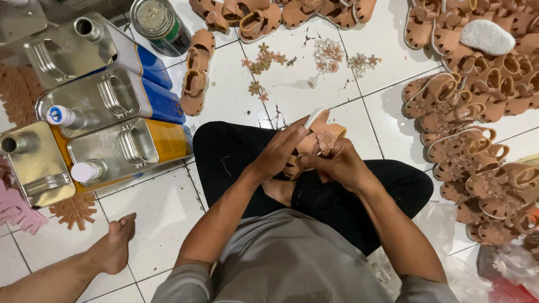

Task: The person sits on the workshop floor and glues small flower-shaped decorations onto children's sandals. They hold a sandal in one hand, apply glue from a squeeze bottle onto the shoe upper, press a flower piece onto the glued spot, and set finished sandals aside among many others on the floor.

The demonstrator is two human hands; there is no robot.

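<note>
Grey shirt [292,264] fills the bottom of the view, and from it both forearms reach forward over crossed legs in black trousers [236,157]. Above the lap sits a small tan sandal [320,137] with a flower trim on its strap, gripped from both sides. Left hand [278,154] wraps the sole's near side, fingers together and pressed along it, likely to steady the shoe. Right hand [337,165] closes on the strap end, thumb and fingertips pinched against the flower piece; how firmly they clamp cannot be told. Holding it raised off the knees keeps the strap turned up toward the face.

Loose flower trims [328,55] lie scattered on the white tiled floor [168,207] just beyond the knees, within easy reach. A pile of finished sandals [477,129] crowds the right edge, close beside the right knee, leaving little room that way. More sandals [264,14] line the far edge. On the left, rectangular metal cans [112,101] stand packed together, with a round tin [160,22] behind them. Another person's bare foot [115,247] rests on the tiles at lower left, near the left elbow. Bare tile shows mainly between the cans and the left thigh.
</note>
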